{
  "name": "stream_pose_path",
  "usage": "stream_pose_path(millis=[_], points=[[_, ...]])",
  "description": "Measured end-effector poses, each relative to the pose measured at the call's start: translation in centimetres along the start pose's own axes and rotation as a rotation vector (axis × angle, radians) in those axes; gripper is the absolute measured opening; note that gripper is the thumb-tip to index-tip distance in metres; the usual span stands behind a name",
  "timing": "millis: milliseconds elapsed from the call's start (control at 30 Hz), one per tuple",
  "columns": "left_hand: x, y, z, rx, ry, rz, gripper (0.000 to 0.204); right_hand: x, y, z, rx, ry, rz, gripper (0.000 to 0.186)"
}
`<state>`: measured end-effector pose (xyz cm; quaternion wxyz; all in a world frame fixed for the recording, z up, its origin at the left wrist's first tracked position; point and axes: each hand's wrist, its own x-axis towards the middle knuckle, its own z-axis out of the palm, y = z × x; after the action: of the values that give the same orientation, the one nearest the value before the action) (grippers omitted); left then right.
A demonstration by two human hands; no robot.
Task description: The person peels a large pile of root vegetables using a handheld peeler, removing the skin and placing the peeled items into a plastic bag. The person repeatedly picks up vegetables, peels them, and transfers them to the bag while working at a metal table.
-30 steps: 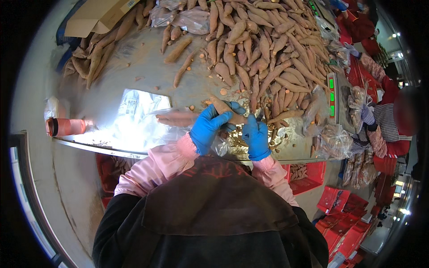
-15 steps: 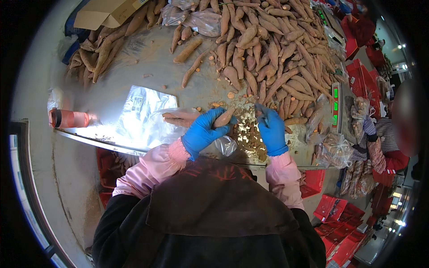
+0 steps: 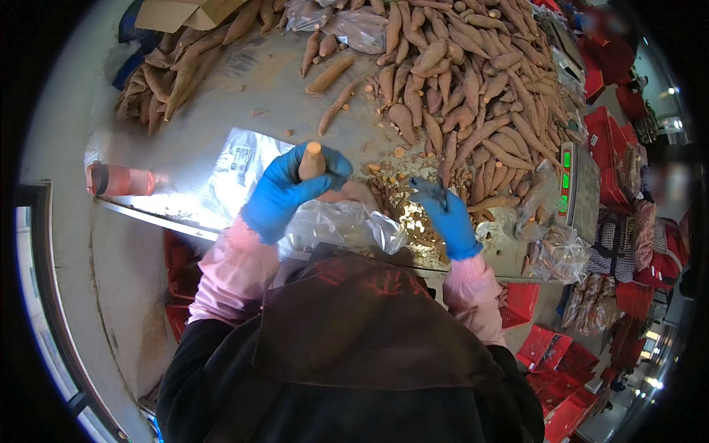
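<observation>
Grips a sweet potato (image 3: 309, 168) upright in the blue-gloved left hand (image 3: 275, 198), with fingers and thumb wrapped around it and with the pale orange cut end facing up. Holds it raised over the near part of a metal table (image 3: 277, 85), well apart from the right hand (image 3: 449, 221). Bends the fingers of that right hand, also gloved in blue, around a small dark tool (image 3: 428, 190), too blurred to tell its exact kind. Wears pink sleeves (image 3: 235, 262) at both wrists. Has a crumpled clear plastic bag (image 3: 325, 224) just beside the left hand, with brown roots partly hidden in it, and scattered trimmings (image 3: 417, 235) close under the right. Has flat plastic bags (image 3: 225, 173) farther left, near a reddish see-through bottle (image 3: 129, 179) lying by the table's edge. Faces a large heap of sweet potatoes (image 3: 473, 88) beyond the right hand, with two loose roots (image 3: 330, 74) to the left of it. Has a scale (image 3: 583, 184) with green displays to the right, near a filled clear bag (image 3: 557, 255), and red crates (image 3: 521, 304) below the table.
</observation>
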<state>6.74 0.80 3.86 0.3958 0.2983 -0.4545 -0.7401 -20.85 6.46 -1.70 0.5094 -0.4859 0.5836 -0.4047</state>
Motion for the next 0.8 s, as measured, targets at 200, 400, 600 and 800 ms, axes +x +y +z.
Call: stream_pose_path(millis=[200, 400, 600, 800], points=[[-0.6, -4.6, -2.5, 1.199, -0.304, 0.293, 0.037, -2.7, 1.3, 4.2, -0.327, -0.142, -0.221, 0.027], [-2.3, -4.1, -6.5, 1.379, -0.243, 0.151, 0.030, -2.5, -0.3, 2.3, 0.429, -0.009, 0.379, 0.023], [-1.4, -0.3, -3.9, 0.810, -0.150, 0.123, 0.024, 5.8, 8.2, -5.4, -0.595, 0.467, 0.165, 0.036], [0.2, -0.2, -0.7, 0.606, -0.232, 0.093, 0.024, 7.0, 9.8, -4.5, -0.989, 0.472, 0.342, 0.040]])
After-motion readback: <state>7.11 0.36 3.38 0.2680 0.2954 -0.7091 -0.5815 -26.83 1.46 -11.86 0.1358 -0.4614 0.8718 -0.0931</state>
